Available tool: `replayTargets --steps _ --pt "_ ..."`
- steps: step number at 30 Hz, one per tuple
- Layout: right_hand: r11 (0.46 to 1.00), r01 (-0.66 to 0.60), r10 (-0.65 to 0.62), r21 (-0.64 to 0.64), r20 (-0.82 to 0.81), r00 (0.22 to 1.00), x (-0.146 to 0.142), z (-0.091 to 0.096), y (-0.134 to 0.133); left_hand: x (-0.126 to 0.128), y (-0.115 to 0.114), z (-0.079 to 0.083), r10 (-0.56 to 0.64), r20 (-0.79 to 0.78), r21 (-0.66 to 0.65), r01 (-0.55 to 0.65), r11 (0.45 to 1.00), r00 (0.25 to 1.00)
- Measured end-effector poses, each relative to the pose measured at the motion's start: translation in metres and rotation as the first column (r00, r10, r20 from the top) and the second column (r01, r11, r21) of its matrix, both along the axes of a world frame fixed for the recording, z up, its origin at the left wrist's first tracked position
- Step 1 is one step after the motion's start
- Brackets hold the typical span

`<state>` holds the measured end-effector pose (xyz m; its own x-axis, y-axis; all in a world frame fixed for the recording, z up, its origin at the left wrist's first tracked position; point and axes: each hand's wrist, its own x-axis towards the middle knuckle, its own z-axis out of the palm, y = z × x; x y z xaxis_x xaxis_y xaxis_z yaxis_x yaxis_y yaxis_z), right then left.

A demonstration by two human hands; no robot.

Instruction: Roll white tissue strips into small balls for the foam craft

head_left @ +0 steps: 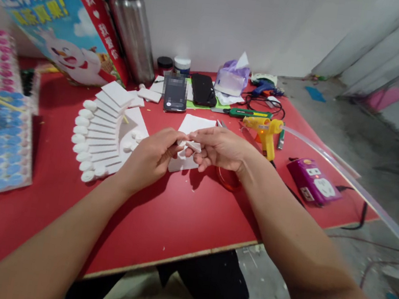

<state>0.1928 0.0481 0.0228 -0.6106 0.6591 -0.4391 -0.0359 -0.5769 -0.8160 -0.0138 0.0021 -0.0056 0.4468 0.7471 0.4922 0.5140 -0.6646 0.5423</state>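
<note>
My left hand [154, 155] pinches a small white piece [195, 146] between thumb and fingers above the middle of the red table. From the other side, the fingers of my right hand [224, 148] close on the same white piece, which looks like a folded or rolled strip. Its exact shape is partly hidden by the fingers. Beneath both hands lies a white sheet [182, 166]. Left of my left hand, white strips with rounded ends [99, 140] are fanned out in a curve, beside a few small white round pieces [129, 145].
A yellow hot glue gun [269, 134] with a long clear glue stick stands right of my hands, near a purple power socket box [312, 181]. Two phones [204, 90], a green cutter knife [251, 113] and tissues [231, 79] lie behind. At left are a steel flask [132, 31] and boxes of blue rolls [3, 142].
</note>
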Motion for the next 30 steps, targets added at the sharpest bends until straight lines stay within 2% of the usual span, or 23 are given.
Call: replayTargets --steps 4,10,22,26,30 --pt "1.0 -0.007 0.007 0.002 0.019 1.0 0.0022 0.0 -0.0002 0.0005 -0.0007 0.0009 -0.018 -0.009 0.047 0.018 0.999 1.0" --pt "0.997 -0.082 0.082 -0.007 0.058 0.995 0.004 0.0033 -0.0002 -0.0013 0.0008 0.0008 -0.017 -0.036 0.17 0.023 0.985 0.999" --pt "0.986 -0.165 0.161 0.031 0.101 0.982 0.0039 0.0075 -0.0041 -0.0023 -0.0003 0.004 -0.022 -0.016 0.14 0.024 0.99 1.0" --pt "0.987 -0.112 0.103 0.112 0.088 0.991 0.0018 0.0058 -0.0057 -0.0023 -0.0005 0.0039 -0.018 -0.022 0.139 0.021 0.99 1.0" --pt "0.963 -0.017 -0.044 0.27 0.217 0.975 -0.0042 0.0053 -0.0086 -0.0039 0.0008 0.0013 0.004 -0.043 0.137 0.002 0.991 0.999"
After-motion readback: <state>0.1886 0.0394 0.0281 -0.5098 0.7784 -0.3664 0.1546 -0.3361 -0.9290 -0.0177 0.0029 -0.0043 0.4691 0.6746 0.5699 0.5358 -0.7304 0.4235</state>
